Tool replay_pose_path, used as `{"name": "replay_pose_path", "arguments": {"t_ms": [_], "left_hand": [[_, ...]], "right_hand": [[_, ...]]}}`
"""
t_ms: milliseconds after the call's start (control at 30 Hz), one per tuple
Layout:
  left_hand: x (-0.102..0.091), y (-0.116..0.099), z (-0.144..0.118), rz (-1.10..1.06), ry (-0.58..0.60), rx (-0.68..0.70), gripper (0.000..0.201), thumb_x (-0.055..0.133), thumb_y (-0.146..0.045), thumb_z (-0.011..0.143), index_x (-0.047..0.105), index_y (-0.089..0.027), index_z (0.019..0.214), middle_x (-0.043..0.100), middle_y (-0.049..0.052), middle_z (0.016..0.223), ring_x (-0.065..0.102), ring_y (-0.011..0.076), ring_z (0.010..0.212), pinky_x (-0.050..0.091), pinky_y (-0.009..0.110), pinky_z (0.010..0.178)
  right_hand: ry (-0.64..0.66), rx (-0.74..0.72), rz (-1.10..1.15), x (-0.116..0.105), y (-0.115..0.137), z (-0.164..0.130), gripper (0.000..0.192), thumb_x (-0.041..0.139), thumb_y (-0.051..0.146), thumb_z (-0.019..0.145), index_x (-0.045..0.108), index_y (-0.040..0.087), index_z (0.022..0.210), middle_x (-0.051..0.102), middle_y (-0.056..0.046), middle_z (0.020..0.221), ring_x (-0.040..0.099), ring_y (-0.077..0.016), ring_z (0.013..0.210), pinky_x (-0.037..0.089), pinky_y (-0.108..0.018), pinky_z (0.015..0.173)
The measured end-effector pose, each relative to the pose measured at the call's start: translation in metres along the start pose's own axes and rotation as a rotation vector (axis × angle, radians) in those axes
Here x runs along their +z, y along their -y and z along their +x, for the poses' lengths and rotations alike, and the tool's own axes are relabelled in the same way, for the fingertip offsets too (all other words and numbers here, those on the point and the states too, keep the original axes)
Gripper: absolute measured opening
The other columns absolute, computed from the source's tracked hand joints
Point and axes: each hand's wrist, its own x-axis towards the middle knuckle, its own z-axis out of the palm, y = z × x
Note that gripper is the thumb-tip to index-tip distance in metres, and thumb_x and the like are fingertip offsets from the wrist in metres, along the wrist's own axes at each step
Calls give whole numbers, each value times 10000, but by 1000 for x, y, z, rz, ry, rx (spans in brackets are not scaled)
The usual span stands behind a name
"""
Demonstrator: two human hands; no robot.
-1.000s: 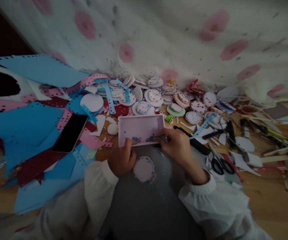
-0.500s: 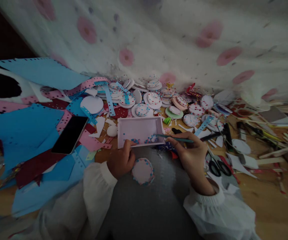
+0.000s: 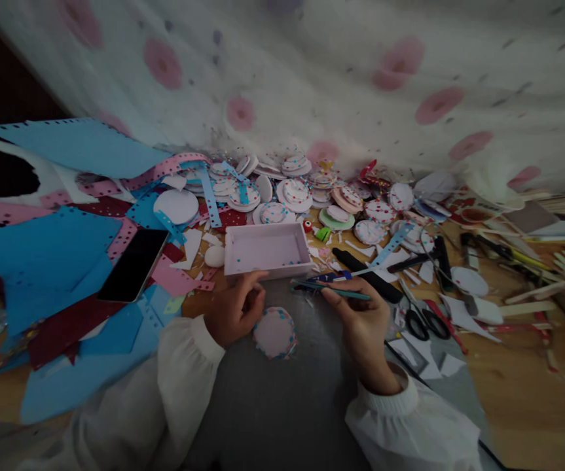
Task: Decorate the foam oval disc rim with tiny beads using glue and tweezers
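My right hand (image 3: 363, 327) is closed around teal tweezers (image 3: 344, 292), whose tips point left, just past the front right corner of a small white box (image 3: 267, 267). Whether the tips pinch anything is too small to tell. A few tiny blue dots show inside the box; its front wall hides part of the floor. My left hand (image 3: 236, 307) is by the front wall, index finger stretched out and the others loosely bent, with nothing seen in it. Between my hands, a round white disc (image 3: 275, 332) edged with blue and red dots lies on a dark grey mat (image 3: 292, 405).
Several decorated discs (image 3: 296, 193) are piled behind the box. Blue sheets (image 3: 51, 242) and a black phone (image 3: 133, 265) lie to the left. On the right are black-handled scissors (image 3: 427, 324), wood sticks (image 3: 532, 304) and paper scraps. A flowered curtain (image 3: 311, 78) hangs behind.
My right hand has drawn the tweezers out of the box, toward me. My left index finger has come off the box's inside, and the box, tipped toward me before, now sits flatter.
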Motion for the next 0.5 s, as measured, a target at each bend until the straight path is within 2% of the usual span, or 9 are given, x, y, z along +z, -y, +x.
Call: {"name": "replay_pose_path", "arguments": {"t_ms": [67,133,333,500], "left_hand": [[0,0,1,-25,35,5,214,488,-219,914,570,-177,1107,670,31,847,593,105,642,458,209,591],[0,0,3,-59,70,5,165,506,-237,912,616,-174,1018,668,41,857,605,116,678,466,214,599],[0,2,7,-134,59,9,149,585,-260,877,657,-170,972,691,47,867,629,127,709,490,221,624],[1,6,7,-115,53,-22,114,578,-231,878,668,-166,906,696,34,826,636,127,705,492,215,623]], "right_hand": [[19,7,11,0,0,-2,121,791,265,663,696,211,713,739,-24,720,695,-188,682,548,-295,595],[56,19,31,2,0,-5,113,786,258,670,696,212,721,747,-31,740,700,-194,699,554,-307,610],[145,51,16,12,-2,-14,77,762,241,698,703,209,736,750,-48,761,689,-192,679,520,-282,531],[179,33,-12,17,-3,-15,65,751,225,711,709,208,758,749,-46,782,687,-191,737,529,-296,612]]}}
